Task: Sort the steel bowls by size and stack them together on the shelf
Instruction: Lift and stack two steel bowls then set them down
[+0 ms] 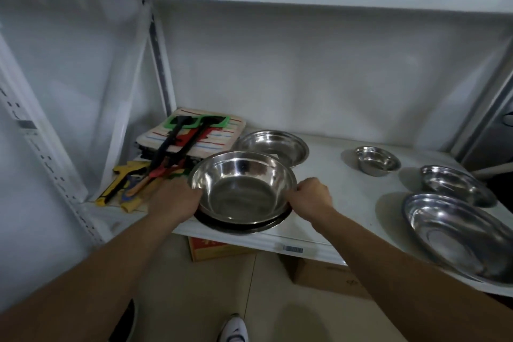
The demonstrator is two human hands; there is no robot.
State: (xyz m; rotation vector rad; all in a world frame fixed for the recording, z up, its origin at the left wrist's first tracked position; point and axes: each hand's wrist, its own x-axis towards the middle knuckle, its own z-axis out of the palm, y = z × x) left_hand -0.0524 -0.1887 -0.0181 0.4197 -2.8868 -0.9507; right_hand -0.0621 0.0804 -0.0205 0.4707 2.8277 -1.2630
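Observation:
A deep steel bowl [241, 189] is held by its rim on both sides, my left hand [175, 200] on its left edge and my right hand [312, 197] on its right. It sits tilted inside a wider shallow bowl [249, 228] at the front edge of the white shelf [333, 203]. Behind it lies another shallow bowl [273, 147]. A small bowl [376, 161] stands further right. A medium shallow bowl [458, 184] and a large shallow bowl [458, 236] lie at the far right.
Folded striped cloths [194, 136] with black and red utensils [177, 147] and yellow packaged tools [127, 183] fill the shelf's left end. Cardboard boxes [327, 272] sit on the floor below. A shelf upright [161, 58] stands at the back left.

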